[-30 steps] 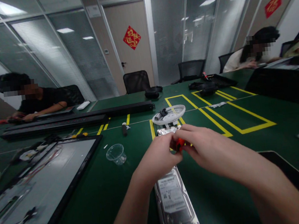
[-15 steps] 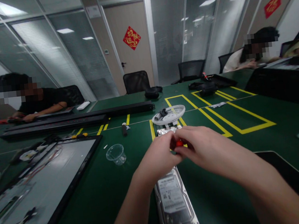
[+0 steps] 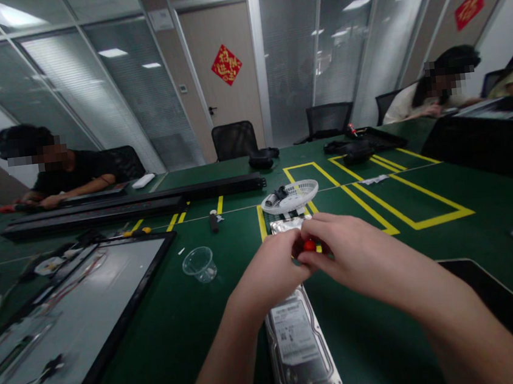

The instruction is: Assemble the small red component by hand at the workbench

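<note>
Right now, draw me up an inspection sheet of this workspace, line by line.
Surface: green tabletop marked with yellow tape.
Job's things: red object, mostly hidden; hard drive lying label up, nearer the camera.
Clutter: clear cup; white basket holding dark parts; long black bars.
Hands: left hand and right hand meet at the red object, fingers curled; exact grip hidden.
Cables: wires on the open panel at left.
Surroundings: black-shirted person seated left, pale-sleeved person right; chairs; door with red sign.

The silver hard drive [image 3: 300, 341] lies label-up — rounded red piece [image 3: 309, 245] in hands [image 3: 347, 242].
</note>
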`<state>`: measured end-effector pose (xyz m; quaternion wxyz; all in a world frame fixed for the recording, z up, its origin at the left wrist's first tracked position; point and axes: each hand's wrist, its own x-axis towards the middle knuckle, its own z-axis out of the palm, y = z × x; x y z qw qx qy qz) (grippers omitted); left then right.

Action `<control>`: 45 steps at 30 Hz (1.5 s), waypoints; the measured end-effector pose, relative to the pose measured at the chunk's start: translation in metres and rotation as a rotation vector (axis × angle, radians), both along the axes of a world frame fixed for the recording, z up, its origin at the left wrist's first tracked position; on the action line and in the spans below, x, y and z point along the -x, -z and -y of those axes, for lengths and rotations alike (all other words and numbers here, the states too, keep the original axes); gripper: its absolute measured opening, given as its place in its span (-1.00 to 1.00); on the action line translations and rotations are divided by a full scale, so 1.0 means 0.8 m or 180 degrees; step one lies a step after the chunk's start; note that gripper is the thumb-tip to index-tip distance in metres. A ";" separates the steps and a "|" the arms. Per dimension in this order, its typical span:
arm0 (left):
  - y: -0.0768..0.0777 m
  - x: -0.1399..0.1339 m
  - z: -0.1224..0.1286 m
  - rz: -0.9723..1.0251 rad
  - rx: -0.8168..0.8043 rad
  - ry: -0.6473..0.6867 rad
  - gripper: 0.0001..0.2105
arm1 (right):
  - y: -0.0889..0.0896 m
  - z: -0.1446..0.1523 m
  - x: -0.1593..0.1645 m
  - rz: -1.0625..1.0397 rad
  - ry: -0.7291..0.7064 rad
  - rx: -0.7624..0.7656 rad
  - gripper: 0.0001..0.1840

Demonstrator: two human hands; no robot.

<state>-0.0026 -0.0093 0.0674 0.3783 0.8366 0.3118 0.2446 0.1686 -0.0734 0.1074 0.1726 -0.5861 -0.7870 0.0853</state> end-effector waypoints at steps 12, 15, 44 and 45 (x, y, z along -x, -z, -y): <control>0.005 0.001 -0.003 0.0038 0.0090 0.0008 -0.85 | 0.001 -0.001 0.000 0.0132 0.0133 -0.0083 -0.94; 0.006 0.002 -0.003 0.0071 0.0039 -0.0012 -0.74 | 0.003 0.001 -0.001 -0.0033 -0.0138 -0.0128 -0.82; 0.003 0.002 -0.002 -0.0020 0.0016 -0.0116 -0.76 | 0.003 0.001 -0.002 0.0005 -0.0163 -0.0054 -0.78; 0.002 0.002 -0.002 -0.0024 0.0014 -0.0108 -0.76 | 0.002 0.001 -0.001 0.0020 -0.0111 -0.0049 -0.85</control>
